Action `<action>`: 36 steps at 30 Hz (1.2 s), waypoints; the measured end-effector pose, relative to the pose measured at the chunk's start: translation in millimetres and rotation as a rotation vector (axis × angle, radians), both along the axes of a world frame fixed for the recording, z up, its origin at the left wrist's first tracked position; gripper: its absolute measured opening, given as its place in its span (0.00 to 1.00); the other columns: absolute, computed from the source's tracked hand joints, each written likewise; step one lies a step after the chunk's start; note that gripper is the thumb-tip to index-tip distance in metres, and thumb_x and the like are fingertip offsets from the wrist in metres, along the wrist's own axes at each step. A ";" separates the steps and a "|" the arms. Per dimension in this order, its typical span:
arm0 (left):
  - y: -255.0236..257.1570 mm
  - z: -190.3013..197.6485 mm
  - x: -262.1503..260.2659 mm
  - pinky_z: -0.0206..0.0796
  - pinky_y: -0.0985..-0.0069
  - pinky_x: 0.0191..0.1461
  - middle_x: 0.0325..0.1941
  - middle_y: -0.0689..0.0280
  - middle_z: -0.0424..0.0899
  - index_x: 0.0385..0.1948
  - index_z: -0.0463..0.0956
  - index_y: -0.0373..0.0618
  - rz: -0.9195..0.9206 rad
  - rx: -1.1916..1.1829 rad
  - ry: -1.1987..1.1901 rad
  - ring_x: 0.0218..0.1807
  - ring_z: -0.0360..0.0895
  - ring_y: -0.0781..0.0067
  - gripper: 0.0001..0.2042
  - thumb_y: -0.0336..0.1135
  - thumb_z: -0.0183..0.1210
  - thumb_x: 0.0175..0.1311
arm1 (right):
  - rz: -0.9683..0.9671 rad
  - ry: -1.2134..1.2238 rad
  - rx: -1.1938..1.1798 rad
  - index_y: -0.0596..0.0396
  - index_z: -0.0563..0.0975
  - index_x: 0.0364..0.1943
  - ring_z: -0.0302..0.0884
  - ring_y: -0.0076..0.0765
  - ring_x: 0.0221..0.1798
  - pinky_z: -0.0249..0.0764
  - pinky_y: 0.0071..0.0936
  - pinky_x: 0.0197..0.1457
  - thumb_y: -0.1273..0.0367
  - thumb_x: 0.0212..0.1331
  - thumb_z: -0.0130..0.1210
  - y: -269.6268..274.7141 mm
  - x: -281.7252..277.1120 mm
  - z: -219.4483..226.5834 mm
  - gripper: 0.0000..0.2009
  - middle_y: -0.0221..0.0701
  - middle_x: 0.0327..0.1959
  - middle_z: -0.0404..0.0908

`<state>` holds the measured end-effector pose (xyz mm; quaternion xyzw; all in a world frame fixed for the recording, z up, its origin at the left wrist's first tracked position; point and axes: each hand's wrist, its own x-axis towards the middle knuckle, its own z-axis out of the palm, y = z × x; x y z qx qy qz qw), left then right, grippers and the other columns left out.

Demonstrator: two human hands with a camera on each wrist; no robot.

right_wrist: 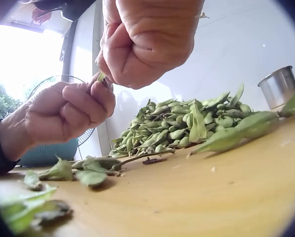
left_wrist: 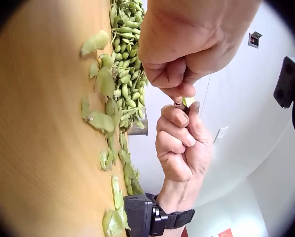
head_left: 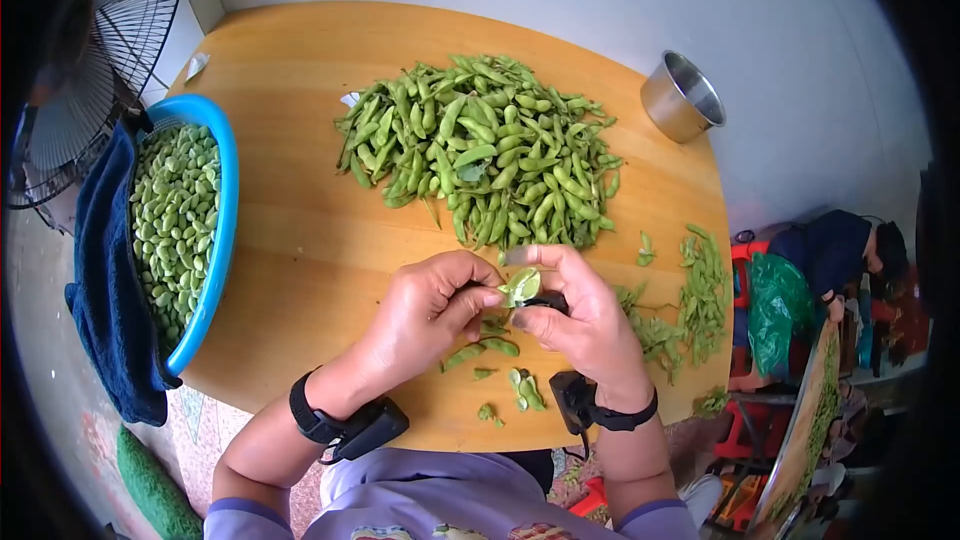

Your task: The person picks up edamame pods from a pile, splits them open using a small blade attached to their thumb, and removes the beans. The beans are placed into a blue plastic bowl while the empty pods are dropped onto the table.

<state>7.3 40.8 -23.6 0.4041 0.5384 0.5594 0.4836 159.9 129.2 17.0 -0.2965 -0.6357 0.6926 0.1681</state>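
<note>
Between the two hands, above the table, is a split green edamame pod (head_left: 521,286). My left hand (head_left: 428,308) pinches one end of it between thumb and fingertips. My right hand (head_left: 590,325) grips the other side, its fingers curled. A small black object (head_left: 547,302) shows between that thumb and the fingers; its kind I cannot tell. In the left wrist view a sliver of the pod (left_wrist: 188,101) peeks out between the fingertips, and the rest is hidden. Loose and opened pods (head_left: 526,390) lie on the wood below the hands.
A large heap of edamame pods (head_left: 490,150) covers the table's far middle. Shelled beans (head_left: 175,225) fill a blue basket (head_left: 228,200) at left, beside a fan (head_left: 100,60). A metal pot (head_left: 680,100) stands far right; emptied pods (head_left: 703,290) lie nearer. Another person (head_left: 830,250) is beyond.
</note>
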 end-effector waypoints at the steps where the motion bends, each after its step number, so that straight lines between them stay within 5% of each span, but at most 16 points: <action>1: 0.0 0.7 -0.1 0.64 0.84 0.25 0.23 0.70 0.75 0.31 0.72 0.37 -0.003 -0.001 -0.001 0.22 0.70 0.87 0.02 0.24 0.54 0.58 | -0.003 -0.001 -0.001 0.60 0.72 0.37 0.70 0.16 0.37 0.68 0.16 0.41 0.75 0.55 0.53 1.6 0.9 -1.6 0.07 0.24 0.33 0.74; 4: -0.4 7.2 -1.7 0.66 0.82 0.27 0.23 0.66 0.76 0.32 0.69 0.37 -0.023 0.019 0.180 0.25 0.73 0.83 0.05 0.22 0.55 0.56 | 0.039 0.011 -0.080 0.60 0.71 0.39 0.69 0.15 0.36 0.67 0.15 0.40 0.76 0.55 0.52 7.9 3.4 -8.3 0.08 0.24 0.33 0.74; 7: 0.5 10.4 -4.8 0.68 0.76 0.28 0.25 0.60 0.78 0.30 0.66 0.40 0.063 0.176 0.247 0.27 0.78 0.64 0.09 0.18 0.56 0.51 | 0.036 0.042 -0.147 0.59 0.72 0.36 0.66 0.13 0.32 0.64 0.13 0.36 0.76 0.55 0.52 6.5 0.9 -7.5 0.06 0.23 0.29 0.73; 11: 1.6 7.1 -12.6 0.68 0.79 0.27 0.25 0.63 0.77 0.29 0.68 0.40 -0.027 0.426 0.545 0.23 0.77 0.73 0.06 0.20 0.56 0.53 | 0.059 0.027 -0.165 0.59 0.72 0.35 0.64 0.12 0.26 0.60 0.11 0.28 0.75 0.55 0.53 7.3 0.8 -8.4 0.05 0.22 0.25 0.71; 17: -0.3 5.6 -14.5 0.69 0.75 0.28 0.25 0.62 0.78 0.32 0.70 0.40 -0.117 0.666 0.744 0.25 0.77 0.63 0.08 0.19 0.56 0.50 | 0.130 0.220 -0.587 0.58 0.73 0.34 0.53 0.11 0.17 0.49 0.10 0.19 0.71 0.54 0.55 13.9 5.9 -13.9 0.07 0.26 0.21 0.69; 20: -1.3 3.8 -9.1 0.68 0.78 0.27 0.26 0.64 0.78 0.33 0.69 0.40 -0.062 0.648 0.696 0.26 0.77 0.71 0.07 0.19 0.54 0.54 | 0.127 0.223 -0.711 0.59 0.73 0.35 0.53 0.11 0.17 0.49 0.10 0.19 0.71 0.54 0.56 14.3 6.7 -11.9 0.07 0.27 0.20 0.69; 22: -6.1 6.6 -5.3 0.65 0.83 0.27 0.25 0.67 0.77 0.35 0.68 0.40 -0.152 0.399 0.331 0.27 0.75 0.80 0.06 0.23 0.53 0.58 | 0.139 0.188 -0.596 0.59 0.73 0.35 0.54 0.10 0.17 0.49 0.10 0.19 0.71 0.55 0.55 13.0 7.2 -7.0 0.07 0.26 0.20 0.69; 25: -5.6 -0.3 0.6 0.62 0.87 0.26 0.26 0.70 0.75 0.36 0.67 0.40 -0.151 0.344 0.088 0.25 0.72 0.84 0.06 0.26 0.53 0.60 | 0.111 0.168 -0.425 0.59 0.73 0.35 0.56 0.11 0.19 0.50 0.10 0.20 0.71 0.55 0.55 7.7 7.5 -2.9 0.07 0.24 0.20 0.70; 29: -5.5 2.5 6.3 0.64 0.84 0.25 0.23 0.72 0.74 0.35 0.69 0.41 -0.023 0.346 0.213 0.24 0.70 0.85 0.05 0.26 0.53 0.59 | 0.050 0.077 -0.311 0.58 0.74 0.35 0.58 0.10 0.20 0.51 0.10 0.21 0.72 0.55 0.54 2.3 7.0 2.9 0.06 0.22 0.21 0.70; 31: -5.5 13.0 4.5 0.59 0.87 0.22 0.24 0.72 0.73 0.34 0.68 0.43 -0.055 0.064 -0.347 0.19 0.66 0.85 0.03 0.26 0.49 0.60 | 0.026 0.079 -0.291 0.59 0.75 0.35 0.61 0.11 0.22 0.55 0.10 0.23 0.74 0.54 0.53 1.4 7.6 6.2 0.06 0.22 0.22 0.71; 36: -5.8 17.5 -33.6 0.57 0.87 0.26 0.25 0.71 0.70 0.33 0.67 0.43 0.209 0.117 -0.313 0.23 0.64 0.85 0.07 0.21 0.42 0.56 | 0.073 0.031 0.154 0.62 0.76 0.34 0.70 0.18 0.26 0.65 0.15 0.29 0.76 0.49 0.55 20.1 37.0 21.7 0.07 0.27 0.25 0.77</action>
